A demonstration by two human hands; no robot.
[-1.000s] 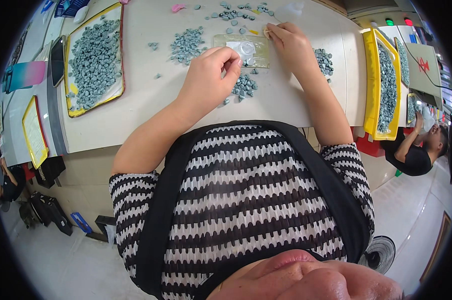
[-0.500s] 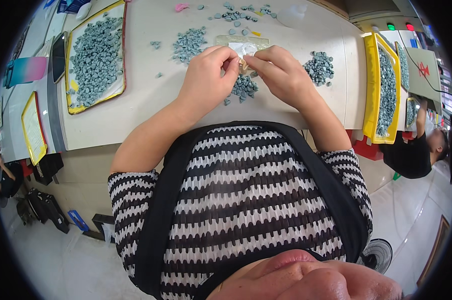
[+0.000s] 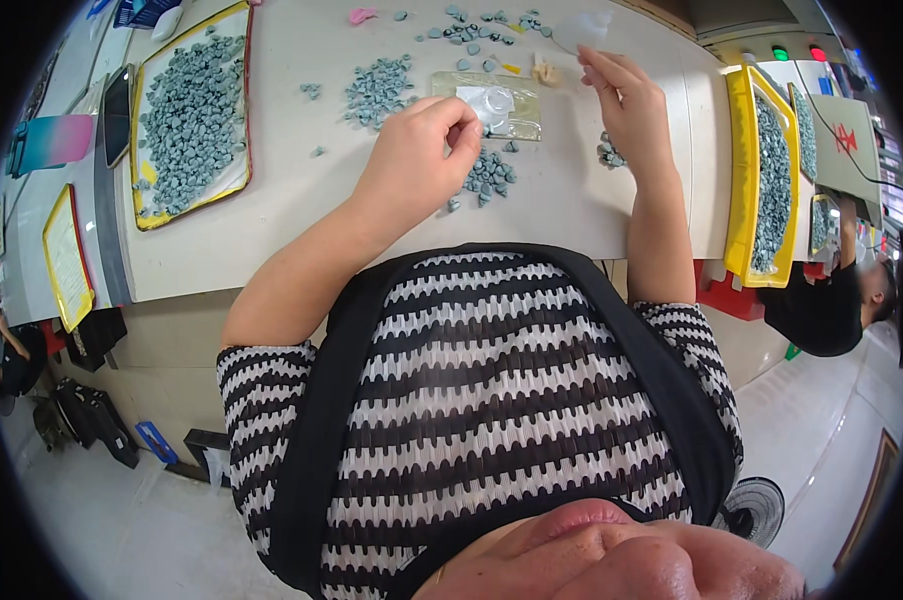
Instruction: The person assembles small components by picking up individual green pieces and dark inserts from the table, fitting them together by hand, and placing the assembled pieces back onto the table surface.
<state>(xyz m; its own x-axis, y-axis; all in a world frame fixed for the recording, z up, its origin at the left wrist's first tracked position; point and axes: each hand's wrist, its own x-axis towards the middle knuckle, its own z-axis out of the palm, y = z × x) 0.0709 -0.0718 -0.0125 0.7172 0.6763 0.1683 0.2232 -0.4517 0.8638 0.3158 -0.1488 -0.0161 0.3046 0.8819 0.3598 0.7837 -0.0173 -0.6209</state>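
Note:
My left hand [image 3: 423,146] is closed in a pinch above the near edge of a flat pad with a clear cover [image 3: 526,122]. What its fingertips hold, if anything, is too small to make out. Out to the right, my right hand [image 3: 631,115] is raised with its fingers stretched, near a translucent white bottle [image 3: 584,28]. A crumpled tan scrap [image 3: 546,73] lies between the pad and that hand. Just below the pad sits a small pile of grey-green stones [image 3: 489,178]. My right wrist partly covers another stone pile [image 3: 609,152].
More stones [image 3: 379,88] lie left of the pad, others [image 3: 471,32] behind it. A yellow-rimmed tray [image 3: 193,125] full of stones stands left, beside a phone [image 3: 118,115]. At right is a long yellow bin [image 3: 771,180] of stones. A co-worker [image 3: 831,305] is beyond it.
My right hand has let go of the tan scrap, left it behind the pad, and moved right toward the bottle. My left hand has stayed nearly still. The pad is more exposed.

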